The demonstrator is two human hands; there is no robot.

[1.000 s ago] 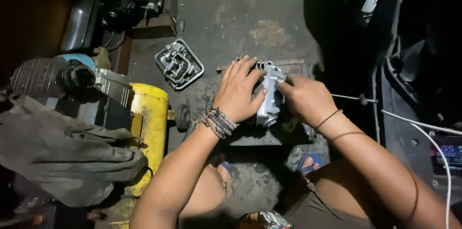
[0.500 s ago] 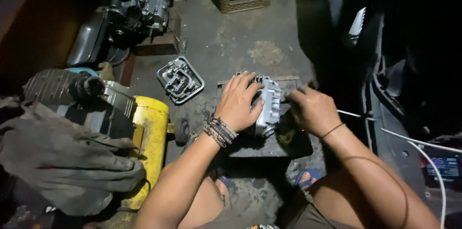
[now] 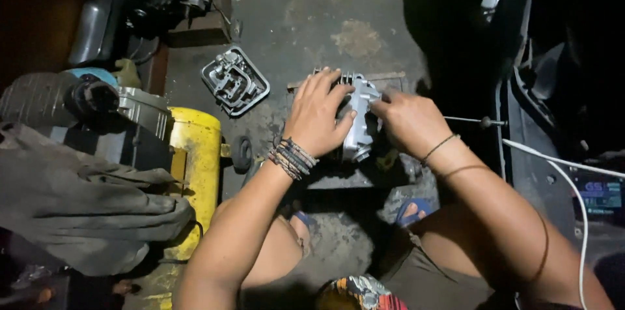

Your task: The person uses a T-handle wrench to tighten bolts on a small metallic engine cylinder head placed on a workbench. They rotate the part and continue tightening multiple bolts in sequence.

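Note:
A silver finned metal engine part [image 3: 360,121] stands on a dark block [image 3: 338,176] on the concrete floor in front of me. My left hand [image 3: 318,114] wraps over its left side and top, fingers spread across the fins. My right hand [image 3: 407,121] presses against its right side, thumb and fingers pinched at the upper edge. Beaded bracelets sit on my left wrist, thin bands on my right. What lies under my palms is hidden.
A grey metal engine cover [image 3: 234,81] lies on the floor to the left. A yellow compressor tank [image 3: 195,160] with a motor [image 3: 78,101] and grey cloth [image 3: 78,199] stands at left. A thin metal rod [image 3: 472,120] and white cable [image 3: 566,180] run at right.
The view shifted slightly downward and back up. Both hands stay on the engine part, with my right hand's fingers shifting along its upper right edge.

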